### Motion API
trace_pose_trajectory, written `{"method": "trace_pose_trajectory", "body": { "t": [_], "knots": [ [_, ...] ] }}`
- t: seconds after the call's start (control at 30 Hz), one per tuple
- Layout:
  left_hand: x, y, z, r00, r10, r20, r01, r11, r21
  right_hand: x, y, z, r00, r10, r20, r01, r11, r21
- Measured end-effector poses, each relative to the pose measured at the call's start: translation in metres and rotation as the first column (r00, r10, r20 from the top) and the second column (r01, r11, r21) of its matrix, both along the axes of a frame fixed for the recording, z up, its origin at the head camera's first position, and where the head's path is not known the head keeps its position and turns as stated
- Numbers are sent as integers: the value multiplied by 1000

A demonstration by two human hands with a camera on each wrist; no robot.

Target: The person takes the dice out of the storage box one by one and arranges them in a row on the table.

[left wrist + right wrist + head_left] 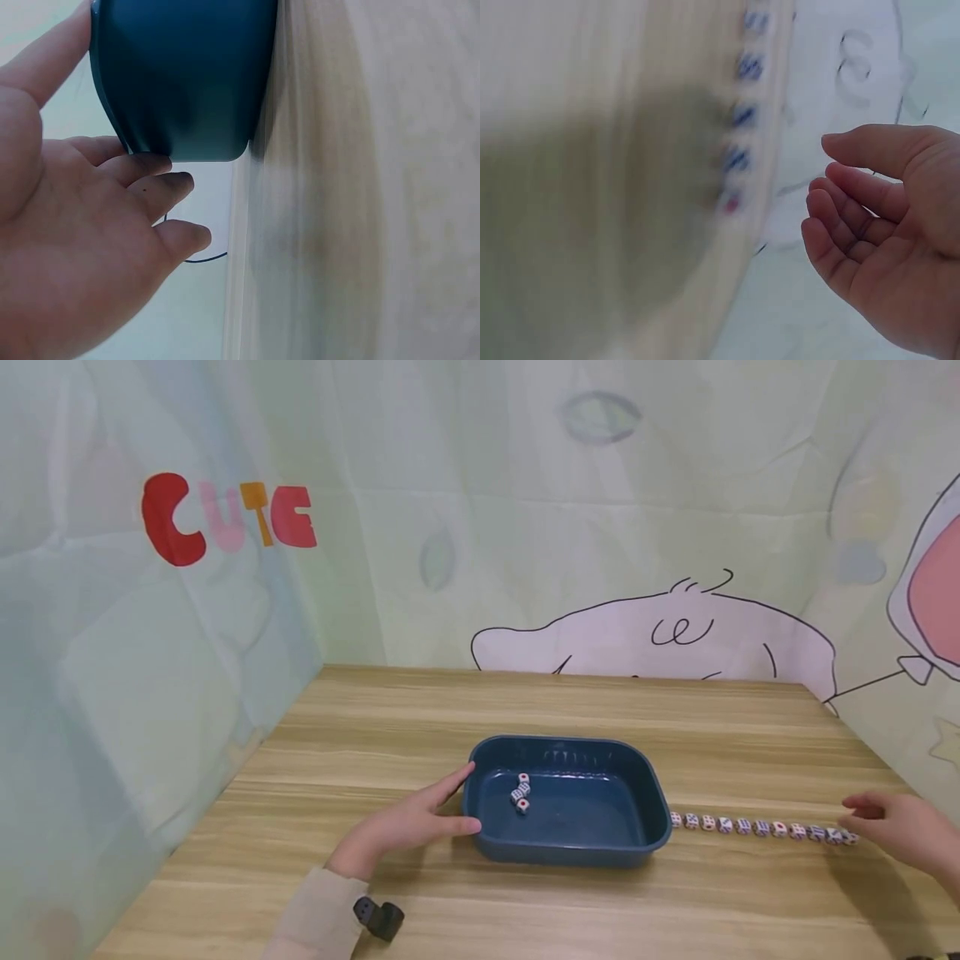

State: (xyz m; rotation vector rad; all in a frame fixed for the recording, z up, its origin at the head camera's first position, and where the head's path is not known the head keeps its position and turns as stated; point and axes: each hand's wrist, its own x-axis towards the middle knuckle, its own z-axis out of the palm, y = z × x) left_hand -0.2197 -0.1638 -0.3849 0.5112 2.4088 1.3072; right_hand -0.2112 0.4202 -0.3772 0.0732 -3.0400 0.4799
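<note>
My left hand rests against the left end of a dark blue rectangular tub. Its thumb touches near the front corner and its fingers lie along the back, spread apart; in the left wrist view the fingertips meet the tub's wall. Several white dice lie inside the tub, toward its left. From the tub's right side a straight row of dice runs across the table. Just over the row's right end hovers my right hand, fingers loosely bent; the right wrist view shows nothing between them.
Everything stands on a wood-grain table. Behind it and at the sides hangs a printed cloth backdrop with a cartoon figure and coloured letters. A small black device sits at the left sleeve's cuff.
</note>
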Motion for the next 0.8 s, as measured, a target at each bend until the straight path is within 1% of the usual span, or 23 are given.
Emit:
{"method": "trace_pose_trajectory", "body": {
  "t": [0.1,0.3,0.4,0.57,0.67,0.8],
  "knots": [
    [0,0,0,1000,-2,0,2,1000,3,0,-23,11,998,44,-41,-44,999,0],
    [-2,0,-2,1000,-3,5,3,1000,8,0,-79,31,988,121,-92,-129,988,-85],
    [-2,0,-3,1000,-4,6,4,1000,11,0,-106,40,980,169,-109,-184,972,-145],
    [-3,-1,-3,1000,-10,-3,10,1000,13,-2,-145,50,962,244,-123,-266,938,-223],
    [-3,-1,-3,1000,-4,-7,4,1000,5,-6,-166,55,950,284,-128,-307,923,-233],
    [-3,-1,-3,1000,-1,-6,1,1000,0,-12,-190,55,932,341,-122,-361,900,-245]
  ]
}}
